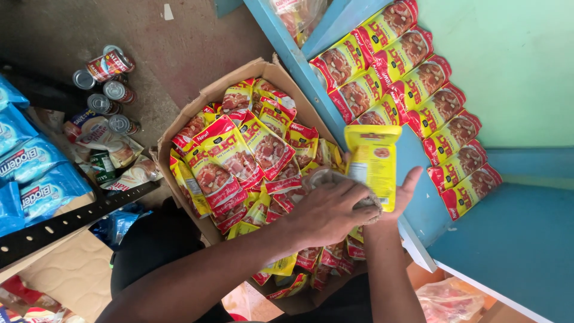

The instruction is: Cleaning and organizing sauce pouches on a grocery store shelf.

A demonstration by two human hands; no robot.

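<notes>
My right hand (404,190) grips a yellow food packet (373,160) by its lower edge and holds it upright, back side towards me, over the edge of a blue shelf (508,239). My left hand (330,210) presses a grey cloth (327,177) against the packet's lower left side. Under both hands stands an open cardboard box (197,107) filled with several red and yellow packets (239,155). More of the same packets (412,90) lie in two overlapping rows on the shelf.
Several tin cans (107,90) stand on the floor at upper left, next to small sachets (110,149). Blue packs (30,167) lie at the left edge. A black perforated metal bar (66,222) crosses lower left. A plastic bag (448,299) sits at bottom right.
</notes>
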